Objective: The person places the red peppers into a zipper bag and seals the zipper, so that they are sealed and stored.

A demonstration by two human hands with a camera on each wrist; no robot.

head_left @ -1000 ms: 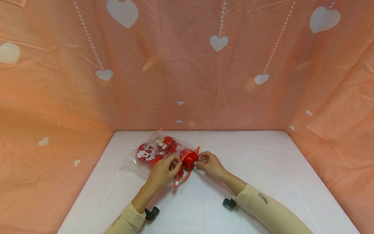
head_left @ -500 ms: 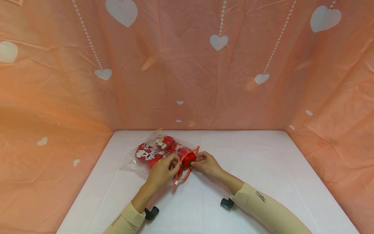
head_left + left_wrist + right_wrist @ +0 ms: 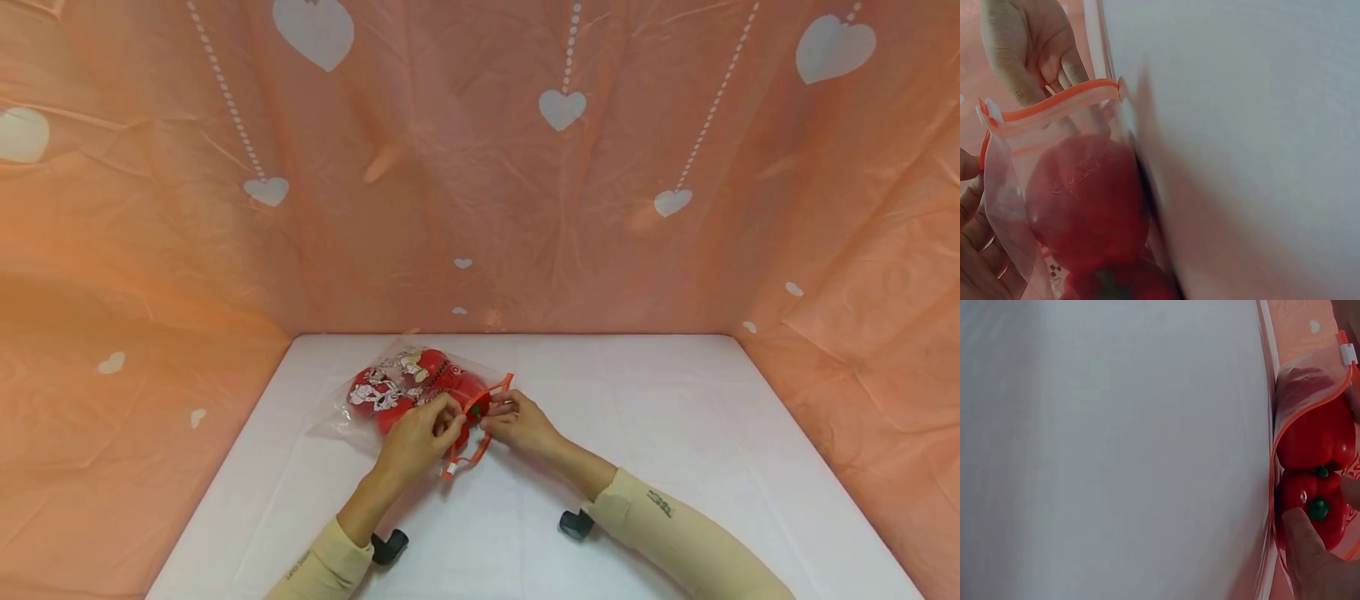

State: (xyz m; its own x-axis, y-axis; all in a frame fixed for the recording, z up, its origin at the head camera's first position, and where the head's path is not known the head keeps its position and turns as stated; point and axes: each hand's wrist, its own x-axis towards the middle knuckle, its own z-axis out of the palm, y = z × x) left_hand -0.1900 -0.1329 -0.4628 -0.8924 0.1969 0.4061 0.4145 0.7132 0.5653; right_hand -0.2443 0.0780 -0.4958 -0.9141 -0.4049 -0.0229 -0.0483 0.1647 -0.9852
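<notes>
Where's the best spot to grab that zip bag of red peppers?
Probably by the orange zip rim at the bag's mouth, coming from the near open end. It is a stiff, raised strip, where both hands already work; the clear film behind bulges over the peppers.

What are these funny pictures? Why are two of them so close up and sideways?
A person wears three cameras. The one on the head looks down at both hands over a white table. One on each wrist films up close, so those pictures look tipped. On the table lies a clear zip bag with an orange top and red peppers inside. The left hand pinches the bag's mouth. The right hand pushes one red pepper with a green stem into the bag.
</notes>
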